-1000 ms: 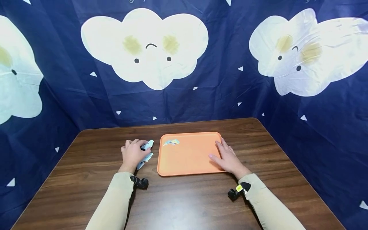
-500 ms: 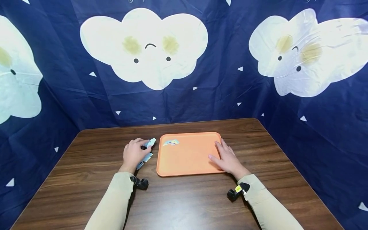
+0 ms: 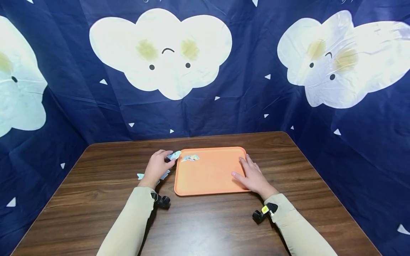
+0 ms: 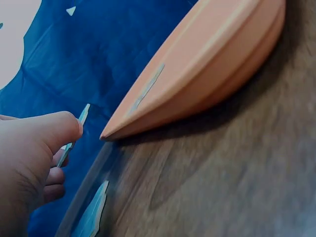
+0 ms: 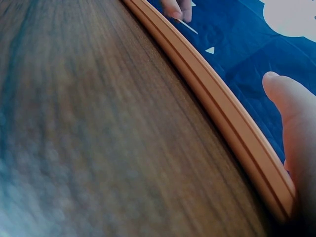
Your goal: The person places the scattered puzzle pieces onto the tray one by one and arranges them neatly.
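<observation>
My left hand [image 3: 157, 167] pinches a flat, irregular light-blue puzzle piece [image 3: 175, 155] between thumb and fingers, beside the far left corner of the orange tray [image 3: 211, 176]. In the left wrist view that piece [image 4: 85, 114] is seen nearly edge-on, raised above the table. One printed piece [image 3: 191, 158] lies flat in the tray's far left part. More light-blue pieces [image 3: 165, 174] lie on the table by my left wrist, partly hidden by the hand. My right hand [image 3: 253, 177] rests over the tray's right edge, fingers extended and thumb apart.
The brown wooden table [image 3: 205, 220] carries the tray near its far edge. A dark blue curtain [image 3: 198, 117] with white clouds stands behind and at both sides. A wrist camera [image 3: 164, 202] sits on the left arm, another [image 3: 258, 216] on the right.
My left hand has moved right and slightly away from me with the pinched piece, up to the tray's corner. A table piece left of the wrist has come into view. My right hand stays put.
</observation>
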